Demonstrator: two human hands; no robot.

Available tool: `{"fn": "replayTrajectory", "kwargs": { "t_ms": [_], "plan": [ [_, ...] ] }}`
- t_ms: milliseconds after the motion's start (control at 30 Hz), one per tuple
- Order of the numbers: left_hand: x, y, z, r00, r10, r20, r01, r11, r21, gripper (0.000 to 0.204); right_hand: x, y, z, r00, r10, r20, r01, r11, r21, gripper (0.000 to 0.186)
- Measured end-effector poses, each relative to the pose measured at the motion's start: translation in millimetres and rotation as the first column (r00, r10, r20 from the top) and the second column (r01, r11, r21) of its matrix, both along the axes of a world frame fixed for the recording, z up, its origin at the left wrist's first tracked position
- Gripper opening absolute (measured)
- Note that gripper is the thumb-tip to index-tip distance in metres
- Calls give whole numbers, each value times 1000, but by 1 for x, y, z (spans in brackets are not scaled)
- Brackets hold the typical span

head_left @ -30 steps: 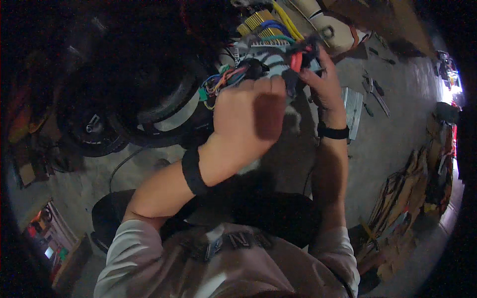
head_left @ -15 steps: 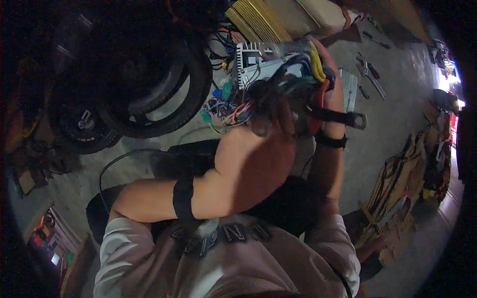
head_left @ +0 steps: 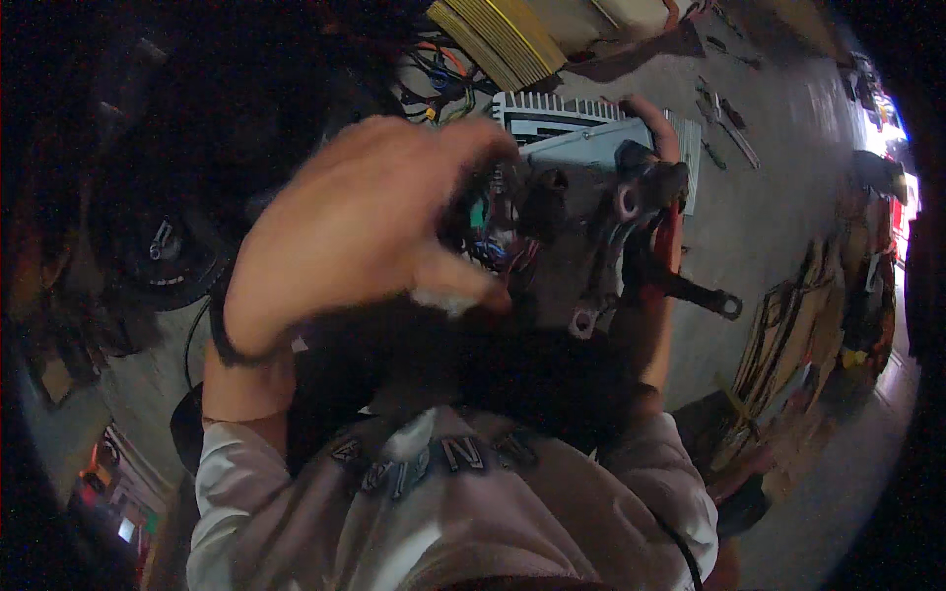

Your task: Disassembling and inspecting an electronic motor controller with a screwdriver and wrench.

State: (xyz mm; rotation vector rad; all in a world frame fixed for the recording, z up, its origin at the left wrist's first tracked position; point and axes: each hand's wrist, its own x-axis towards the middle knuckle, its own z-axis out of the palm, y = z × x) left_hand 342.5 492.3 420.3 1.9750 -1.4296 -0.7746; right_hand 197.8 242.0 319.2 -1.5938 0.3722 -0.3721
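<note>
A finned metal electronic controller box (head_left: 581,143) is held up in front of me. Black cables (head_left: 591,261) hang from its near side, some ending in metal ring lugs, and a black strap-like lead sticks out to the right. My right hand (head_left: 658,128) wraps the box's right edge, its fingertips over the far corner and much of the palm hidden by cables. Slightly blurred, my left hand (head_left: 365,227) is at the box's left side with thumb and fingers wide apart. Coloured wires (head_left: 488,246) show in the gap between them.
Dark wheels with tyres (head_left: 163,251) stand at the left. Beyond the box lie a yellow-edged finned block (head_left: 498,39) and tangled wires (head_left: 439,74). Hand tools (head_left: 734,133) lie on the floor at the far right, and flattened cardboard (head_left: 798,345) is at the right.
My left hand has come away from the cables, moved left and spread its thumb and fingers. The cables have dropped toward me, showing their lugs. My right hand still holds the box.
</note>
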Motion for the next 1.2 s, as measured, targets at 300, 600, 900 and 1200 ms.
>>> {"fn": "replayTrajectory", "kwargs": {
  "t_ms": [300, 600, 900, 1200],
  "plan": [
    [20, -3, -60, 884, 129, -450, -186, 979, -84, 128, -25, -37, -35, 999, -19, -49, 13, 992, -128, 72],
    [22, -20, -87, 942, -1, -337, -44, 991, -127, 118, -26, -33, -37, 994, 88, 64, -66, 954, -292, 58],
    [10, -26, -66, 909, 126, -397, -130, 991, 19, 105, -24, -30, -25, 989, 149, 23, -135, 942, -308, 48],
    [3, -23, -66, 968, 127, -217, -126, 992, 19, 109, -20, -15, -36, 964, 200, 175, -150, 953, -265, 53]
  ]
}}
